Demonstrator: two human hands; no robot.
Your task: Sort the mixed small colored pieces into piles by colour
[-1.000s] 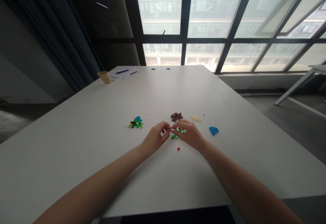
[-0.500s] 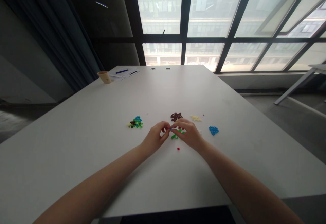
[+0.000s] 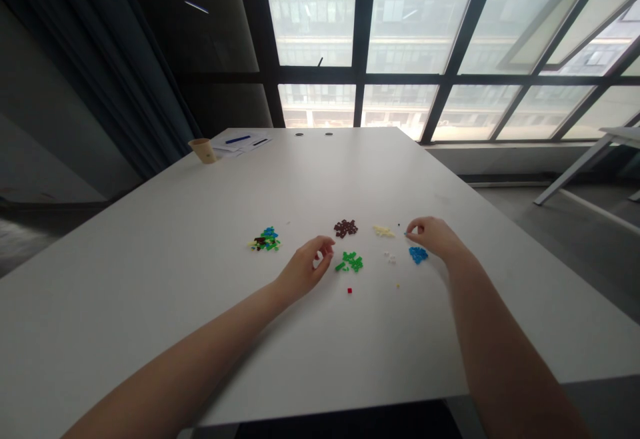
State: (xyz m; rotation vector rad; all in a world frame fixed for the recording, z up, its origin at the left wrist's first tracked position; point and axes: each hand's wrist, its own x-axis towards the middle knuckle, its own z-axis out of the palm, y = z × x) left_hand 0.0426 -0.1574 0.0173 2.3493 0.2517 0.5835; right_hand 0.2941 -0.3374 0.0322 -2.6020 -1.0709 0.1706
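My left hand (image 3: 306, 267) rests on the table just left of a pile of green toy bricks (image 3: 353, 262). Its fingers are curved, the thumb and forefinger apart, with nothing visible between them. At the right, my right hand (image 3: 436, 238) pinches a tiny blue brick (image 3: 407, 233) between thumb and fingertips. Just below that hand lies a heap of blue bricks (image 3: 419, 255). Cream bricks (image 3: 383, 231) and a small dark piece (image 3: 399, 224) lie left of its fingertips. Brown bricks (image 3: 345, 228) form a pile beyond the green ones.
A mixed brick pile (image 3: 265, 240) sits to the left. Small white pieces (image 3: 390, 258), a red brick (image 3: 349, 290) and a tiny yellow piece (image 3: 398, 285) lie nearer me. A paper cup (image 3: 203, 151) and papers with pens (image 3: 237, 144) are at the far left.
My hands have parted. The right one has moved right, from beside the left hand to above the blue heap, uncovering the green and white pieces. My left hand stays in place.
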